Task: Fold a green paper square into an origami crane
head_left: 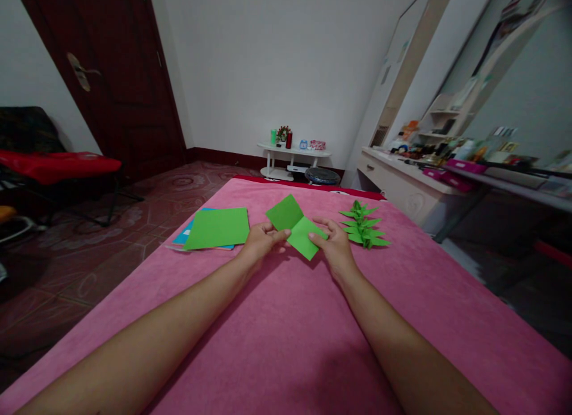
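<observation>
Where the white wall meets the floor, a dark red door stands at the left, its handle a plain lever. Closer in, the worktop, spread with pink cloth, fills most of the foreground. A white dressing table stands along the right, crowded with bottles and boxes whose labels are too small to read. Left of the worktop is a chair with a red seat. Beyond the far edge, a low white stand carries a green cup, a red bottle and a small blue clock.

On the cloth, near the left hand, a flat green sheet partly covers a blue packet; any print there cannot be made out. Just beyond the right hand lies a spiky folded green piece, its long axis running away from the person, points jutting to both sides.

Between the hands, above the cloth, is the creased green paper. Its long axis slants from far left to near right; one corner points away, another toward the person. Each grip is clamped on its edge, thumb on top.
</observation>
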A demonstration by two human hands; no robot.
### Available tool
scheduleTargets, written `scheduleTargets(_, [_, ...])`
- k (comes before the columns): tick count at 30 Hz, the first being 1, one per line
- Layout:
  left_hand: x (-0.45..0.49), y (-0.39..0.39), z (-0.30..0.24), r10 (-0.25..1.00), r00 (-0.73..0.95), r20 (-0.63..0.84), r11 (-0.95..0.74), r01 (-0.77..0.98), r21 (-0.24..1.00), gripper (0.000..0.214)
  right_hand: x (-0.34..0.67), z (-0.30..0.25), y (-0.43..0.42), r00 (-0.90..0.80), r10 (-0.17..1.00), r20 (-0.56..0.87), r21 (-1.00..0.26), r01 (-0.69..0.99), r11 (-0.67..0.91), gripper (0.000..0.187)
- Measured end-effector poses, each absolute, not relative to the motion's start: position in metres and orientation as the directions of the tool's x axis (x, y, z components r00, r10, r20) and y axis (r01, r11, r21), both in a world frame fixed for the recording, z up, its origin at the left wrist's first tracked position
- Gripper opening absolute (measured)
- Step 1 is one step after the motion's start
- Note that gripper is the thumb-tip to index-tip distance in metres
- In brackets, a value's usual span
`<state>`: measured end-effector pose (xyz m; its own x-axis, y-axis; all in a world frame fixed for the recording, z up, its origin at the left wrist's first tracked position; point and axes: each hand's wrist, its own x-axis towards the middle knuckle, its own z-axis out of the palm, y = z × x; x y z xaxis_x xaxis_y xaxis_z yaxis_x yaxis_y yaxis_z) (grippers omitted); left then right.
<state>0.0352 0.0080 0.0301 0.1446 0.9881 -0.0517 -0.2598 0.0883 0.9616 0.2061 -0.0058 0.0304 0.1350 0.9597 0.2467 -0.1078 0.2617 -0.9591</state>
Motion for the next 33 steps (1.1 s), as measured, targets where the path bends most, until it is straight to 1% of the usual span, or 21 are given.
scheduleTargets(3, [0.031, 0.012, 0.028, 0.982, 0.148, -0.117, 0.156, -0.293, 0.943, 0.028, 0.209, 0.030, -0.004, 0.120, 0.958, 0.259, -0.961, -0.067, 0.268, 0.042])
scheduleTargets(7, [0.022, 0.019, 0.029, 0.992, 0.074, -0.098, 0.115, -0.282, 0.952, 0.025, 0.217, 0.034, -0.004, 0.057, 0.969, 0.239, -0.969, -0.056, 0.242, 0.044])
scheduleTargets(9, [0.018, 0.020, 0.031, 0.995, 0.054, -0.083, 0.094, -0.272, 0.958, 0.033, 0.218, 0.036, -0.004, 0.041, 0.967, 0.250, -0.967, -0.040, 0.252, 0.043])
scheduleTargets(11, [0.012, 0.019, 0.032, 0.998, 0.048, -0.051, 0.061, -0.238, 0.969, 0.046, 0.218, 0.035, -0.004, 0.011, 0.968, 0.252, -0.968, 0.004, 0.252, 0.032])
scheduleTargets(13, [0.003, 0.016, 0.033, 0.995, 0.099, 0.007, 0.005, -0.121, 0.993, 0.052, 0.216, 0.032, -0.005, -0.047, 0.975, 0.218, -0.974, 0.058, 0.220, 0.017])
scheduleTargets(14, [-0.004, 0.014, 0.032, 0.987, 0.153, 0.040, -0.038, -0.015, 0.999, 0.048, 0.214, 0.030, -0.006, -0.085, 0.979, 0.185, -0.978, 0.079, 0.191, 0.013])
scheduleTargets(15, [-0.011, 0.010, 0.032, 0.977, 0.209, 0.045, -0.069, 0.108, 0.992, 0.039, 0.212, 0.028, -0.007, -0.130, 0.981, 0.145, -0.983, 0.095, 0.158, 0.011])
scheduleTargets(16, [-0.018, 0.005, 0.032, 0.964, 0.266, 0.021, -0.098, 0.280, 0.955, 0.030, 0.210, 0.026, -0.008, -0.174, 0.978, 0.110, -0.986, 0.107, 0.130, 0.012])
scheduleTargets(17, [-0.025, -0.001, 0.033, 0.952, 0.297, 0.069, -0.200, 0.436, 0.878, 0.025, 0.209, 0.025, -0.010, -0.216, 0.973, 0.081, -0.987, 0.117, 0.108, 0.013])
scheduleTargets(18, [-0.031, -0.008, 0.034, 0.927, 0.338, 0.160, -0.335, 0.563, 0.756, 0.022, 0.207, 0.023, -0.011, -0.256, 0.965, 0.054, -0.988, 0.128, 0.089, 0.014])
scheduleTargets(19, [-0.036, -0.017, 0.035, 0.888, 0.377, 0.263, -0.456, 0.649, 0.609, 0.023, 0.205, 0.022, -0.013, -0.290, 0.957, 0.030, -0.988, 0.138, 0.072, 0.014])
scheduleTargets(20, [-0.039, -0.026, 0.038, 0.842, 0.414, 0.346, -0.537, 0.697, 0.475, 0.026, 0.203, 0.021, -0.015, -0.315, 0.949, 0.015, -0.987, 0.146, 0.064, 0.014])
scheduleTargets(21, [-0.040, -0.036, 0.040, 0.790, 0.468, 0.397, -0.604, 0.706, 0.370, 0.032, 0.202, 0.021, -0.017, -0.330, 0.944, 0.010, -0.986, 0.152, 0.064, 0.014])
scheduleTargets(22, [-0.039, -0.045, 0.042, 0.734, 0.544, 0.406, -0.669, 0.683, 0.294, 0.035, 0.201, 0.021, -0.018, -0.343, 0.939, 0.010, -0.985, 0.160, 0.069, 0.014])
scheduleTargets(24, [-0.034, -0.061, 0.043, 0.636, 0.686, 0.353, -0.769, 0.598, 0.224, 0.035, 0.200, 0.021, -0.022, -0.383, 0.924, 0.012, -0.977, 0.193, 0.093, 0.013])
scheduleTargets(25, [-0.031, -0.067, 0.043, 0.606, 0.722, 0.334, -0.795, 0.570, 0.208, 0.036, 0.200, 0.021, -0.024, -0.408, 0.913, 0.010, -0.969, 0.220, 0.110, 0.014])
scheduleTargets(29, [-0.021, -0.081, 0.034, 0.529, 0.786, 0.322, -0.847, 0.513, 0.139, 0.024, 0.209, 0.025, -0.038, -0.491, 0.871, 0.006, -0.914, 0.350, 0.203, 0.016])
scheduleTargets(30, [-0.021, -0.083, 0.031, 0.516, 0.793, 0.324, -0.854, 0.503, 0.129, 0.023, 0.212, 0.027, -0.043, -0.498, 0.867, 0.035, -0.894, 0.372, 0.250, 0.019])
scheduleTargets(33, [-0.023, -0.085, 0.023, 0.506, 0.797, 0.329, -0.861, 0.490, 0.139, 0.026, 0.225, 0.032, -0.059, -0.534, 0.811, 0.238, -0.766, 0.410, 0.495, 0.033])
